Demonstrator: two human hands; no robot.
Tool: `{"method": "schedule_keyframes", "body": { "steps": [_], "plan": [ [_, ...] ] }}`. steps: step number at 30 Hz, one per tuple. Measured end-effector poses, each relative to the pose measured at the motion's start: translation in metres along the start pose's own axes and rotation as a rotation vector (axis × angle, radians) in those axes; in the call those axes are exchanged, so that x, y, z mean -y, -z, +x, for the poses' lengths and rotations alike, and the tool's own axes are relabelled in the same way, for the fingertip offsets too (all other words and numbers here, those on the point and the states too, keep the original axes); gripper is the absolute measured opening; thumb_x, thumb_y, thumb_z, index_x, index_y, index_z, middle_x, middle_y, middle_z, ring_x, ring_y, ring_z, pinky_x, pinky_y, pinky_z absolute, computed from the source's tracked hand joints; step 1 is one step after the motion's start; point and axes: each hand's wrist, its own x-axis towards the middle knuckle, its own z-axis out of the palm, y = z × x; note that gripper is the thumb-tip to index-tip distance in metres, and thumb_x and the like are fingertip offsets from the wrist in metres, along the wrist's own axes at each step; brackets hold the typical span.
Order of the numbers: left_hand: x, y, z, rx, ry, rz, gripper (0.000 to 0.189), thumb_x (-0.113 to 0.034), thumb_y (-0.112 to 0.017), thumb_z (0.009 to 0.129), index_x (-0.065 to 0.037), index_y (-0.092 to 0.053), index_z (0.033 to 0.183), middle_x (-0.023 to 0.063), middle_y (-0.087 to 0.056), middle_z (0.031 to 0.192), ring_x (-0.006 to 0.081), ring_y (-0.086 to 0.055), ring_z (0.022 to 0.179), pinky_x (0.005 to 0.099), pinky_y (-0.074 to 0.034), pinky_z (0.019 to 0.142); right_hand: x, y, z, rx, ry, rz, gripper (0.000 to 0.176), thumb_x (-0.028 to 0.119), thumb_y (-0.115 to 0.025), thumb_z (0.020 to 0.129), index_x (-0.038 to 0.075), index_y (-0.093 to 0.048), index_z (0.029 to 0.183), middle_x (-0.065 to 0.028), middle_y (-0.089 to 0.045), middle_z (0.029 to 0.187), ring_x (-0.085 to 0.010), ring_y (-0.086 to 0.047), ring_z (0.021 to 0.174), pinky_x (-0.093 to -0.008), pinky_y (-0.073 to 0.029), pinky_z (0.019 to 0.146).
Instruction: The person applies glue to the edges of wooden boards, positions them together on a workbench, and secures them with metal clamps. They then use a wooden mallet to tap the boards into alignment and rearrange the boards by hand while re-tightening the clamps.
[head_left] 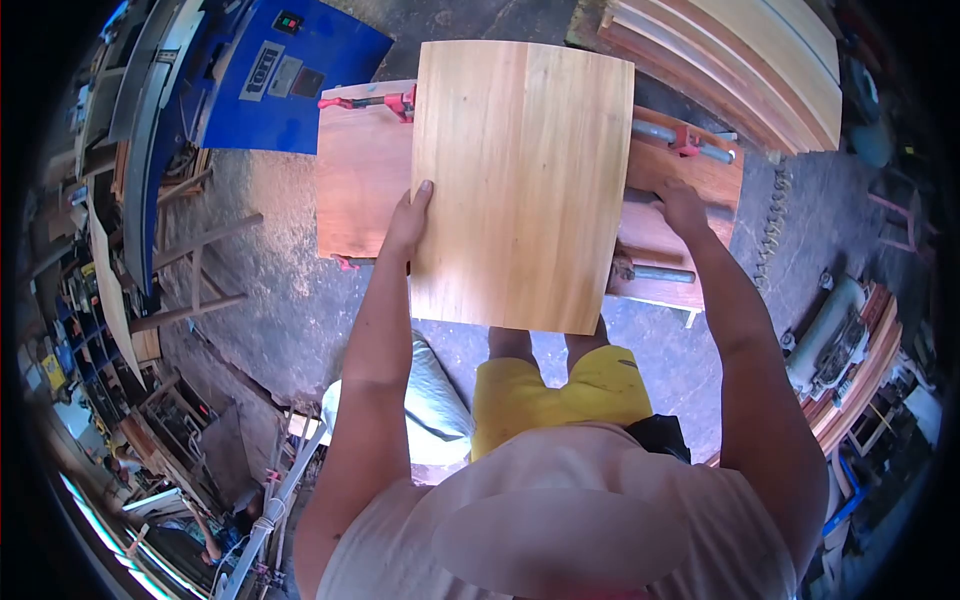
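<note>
A wide pale wooden panel [522,190] is held in front of me, above a reddish wooden board [365,180] that shows on both sides of it. My left hand [408,222] grips the panel's left edge, thumb on its face and fingers hidden behind. My right hand [682,208] is apart from the panel's right edge, over the right part of the reddish surface, near a dark bar; what its fingers touch, if anything, is too small to tell. A red clamp [400,103] sits at the panel's upper left, and a pipe clamp with a red head [687,141] lies at the right.
A blue machine [290,75] stands at the upper left. Stacked planks [740,60] lie at the upper right. A grey cylinder [828,318] and more boards are at the right. A pale sack [437,390] lies near my legs. Shelves and timber line the left side.
</note>
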Motion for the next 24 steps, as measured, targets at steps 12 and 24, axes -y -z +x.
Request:
{"method": "schedule_keyframes", "body": {
  "steps": [12, 24],
  "plan": [
    [0.022, 0.003, 0.014, -0.003, -0.013, -0.015, 0.07, -0.052, -0.046, 0.097, 0.006, -0.043, 0.136, 0.0178, -0.058, 0.126, 0.0237, -0.055, 0.116, 0.0334, -0.042, 0.099, -0.014, -0.031, -0.048, -0.363, -0.44, 0.382, 0.031, 0.021, -0.062, 0.091, 0.005, -0.058, 0.118, -0.0139, -0.06, 0.104, -0.0262, -0.062, 0.093, -0.0394, -0.05, 0.08],
    [0.022, 0.001, 0.006, 0.057, -0.061, 0.102, 0.064, -0.044, -0.051, 0.096, 0.003, -0.04, 0.138, 0.0217, -0.06, 0.121, 0.0252, -0.059, 0.112, 0.036, -0.047, 0.093, 0.098, -0.015, 0.061, -0.292, -0.485, 0.7, 0.055, 0.039, -0.07, 0.084, 0.002, -0.056, 0.123, -0.0194, -0.063, 0.111, -0.0298, -0.062, 0.102, -0.0401, -0.048, 0.087]
  ]
}}
